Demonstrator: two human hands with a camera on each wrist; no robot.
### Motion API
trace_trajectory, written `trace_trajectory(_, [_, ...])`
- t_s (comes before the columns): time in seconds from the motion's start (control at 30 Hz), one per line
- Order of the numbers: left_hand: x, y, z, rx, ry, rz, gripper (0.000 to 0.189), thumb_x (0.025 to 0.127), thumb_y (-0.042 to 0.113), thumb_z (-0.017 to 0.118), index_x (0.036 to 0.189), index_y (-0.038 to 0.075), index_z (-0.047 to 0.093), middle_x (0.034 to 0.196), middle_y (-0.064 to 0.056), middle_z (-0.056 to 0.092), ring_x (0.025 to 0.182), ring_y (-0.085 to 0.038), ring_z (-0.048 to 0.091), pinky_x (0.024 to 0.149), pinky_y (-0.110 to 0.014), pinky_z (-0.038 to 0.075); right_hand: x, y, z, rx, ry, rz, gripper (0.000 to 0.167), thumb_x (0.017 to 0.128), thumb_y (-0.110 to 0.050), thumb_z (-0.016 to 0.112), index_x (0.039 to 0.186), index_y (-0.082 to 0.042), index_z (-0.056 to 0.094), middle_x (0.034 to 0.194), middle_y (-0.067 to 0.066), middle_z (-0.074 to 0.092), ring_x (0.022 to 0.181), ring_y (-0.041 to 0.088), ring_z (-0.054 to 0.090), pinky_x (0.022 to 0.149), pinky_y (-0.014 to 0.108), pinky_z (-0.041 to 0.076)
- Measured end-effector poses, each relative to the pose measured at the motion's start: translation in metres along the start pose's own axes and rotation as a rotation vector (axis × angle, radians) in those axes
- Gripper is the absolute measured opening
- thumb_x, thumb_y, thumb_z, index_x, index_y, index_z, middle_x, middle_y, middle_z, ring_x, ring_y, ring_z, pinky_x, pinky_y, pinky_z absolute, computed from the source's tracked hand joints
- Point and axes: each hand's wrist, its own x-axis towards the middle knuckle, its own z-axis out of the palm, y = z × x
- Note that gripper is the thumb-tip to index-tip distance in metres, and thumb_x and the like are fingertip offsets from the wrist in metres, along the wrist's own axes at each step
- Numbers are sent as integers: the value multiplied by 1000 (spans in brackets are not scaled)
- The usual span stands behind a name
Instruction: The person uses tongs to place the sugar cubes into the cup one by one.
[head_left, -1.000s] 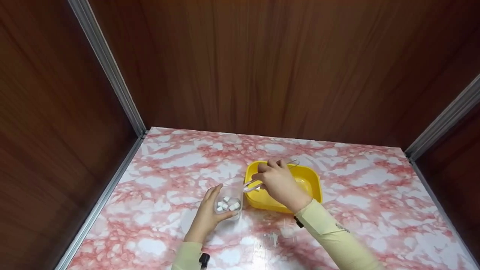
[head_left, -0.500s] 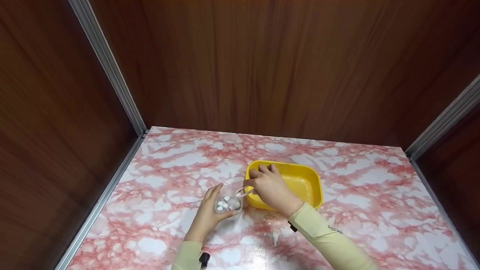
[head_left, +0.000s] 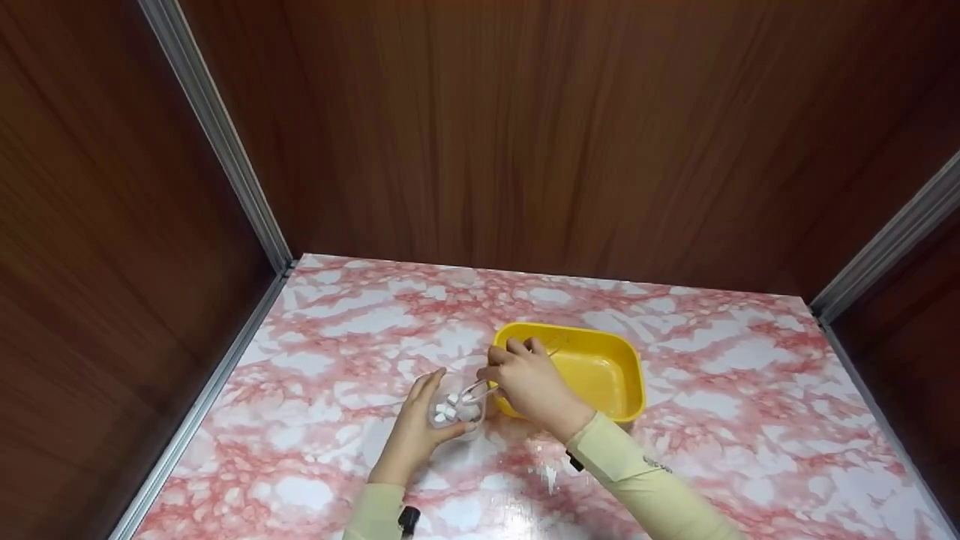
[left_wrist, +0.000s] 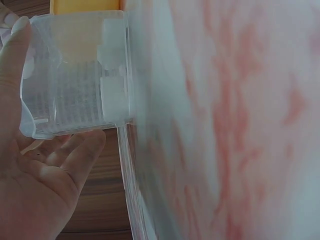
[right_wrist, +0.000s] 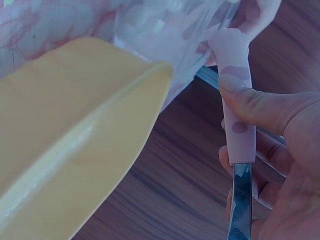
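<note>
My left hand [head_left: 414, 433] holds a clear plastic container [head_left: 441, 424] at its sides, thumb and fingers around it. Several white cubes [head_left: 448, 412] lie in its bottom; in the left wrist view they show through the wall of the container [left_wrist: 75, 95]. My right hand [head_left: 534, 386] pinches a pair of tongs [right_wrist: 239, 115], pink and spotted with a metal strip at the back. The tips of the tongs are over the container's opening. A white piece shows near the tips in the head view; I cannot tell whether they grip it.
A yellow tub [head_left: 634, 367] stands right beside the container, partly under my right hand. Both stand on a pink-and-white marbled tabletop [head_left: 337, 390]. Brown wood-look panels [head_left: 480, 135] with metal corner strips rise behind and at the sides.
My right hand has moved left and slightly nearer with the tongs, from over the yellow tub to the container's opening. My left hand and the container have stayed in place.
</note>
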Motion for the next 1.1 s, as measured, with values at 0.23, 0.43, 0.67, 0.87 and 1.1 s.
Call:
trace_trajectory(0.23, [-1, -1, 0, -4, 3, 9, 98, 70, 52, 78, 149, 18, 33, 147, -7, 33, 132, -33, 35, 105, -50, 34, -2, -3, 5, 13, 1, -7, 24, 74, -17, 80, 96, -25, 75, 91, -2, 59, 86, 23, 50, 76, 44, 40])
trace_trajectory(0.43, [-1, -2, 0, -4, 5, 6, 99, 69, 53, 78, 150, 18, 32, 147, -7, 33, 132, -33, 36, 105, -50, 34, -2, -3, 4, 17, -7, -4, 23, 75, -16, 78, 96, -24, 75, 92, -2, 59, 88, 23, 51, 78, 45, 40])
trace_trajectory(0.67, [0, -1, 1, -1, 8, 20, 99, 69, 53, 78, 149, 17, 33, 147, -7, 34, 132, -32, 35, 105, -49, 34, -3, -2, 4, 29, 3, -6, 24, 73, -14, 78, 94, -24, 75, 88, -3, 58, 85, 22, 49, 76, 44, 39])
trace_trajectory(0.87, [0, -2, 1, -6, 5, 23, 98, 70, 53, 78, 149, 17, 32, 147, -6, 33, 133, -31, 35, 105, -48, 35, -3, -3, 6, 38, 1, -6, 23, 73, -15, 78, 94, -23, 75, 88, -3, 57, 84, 22, 49, 74, 44, 39])
trace_trajectory(1.1, [0, -2, 1, -10, 2, 8, 97, 71, 51, 79, 150, 19, 32, 148, -7, 32, 133, -32, 33, 105, -49, 34, -3, -2, 5, 65, -2, 1, 24, 72, -22, 79, 95, -22, 75, 90, -4, 57, 84, 22, 49, 75, 45, 40])
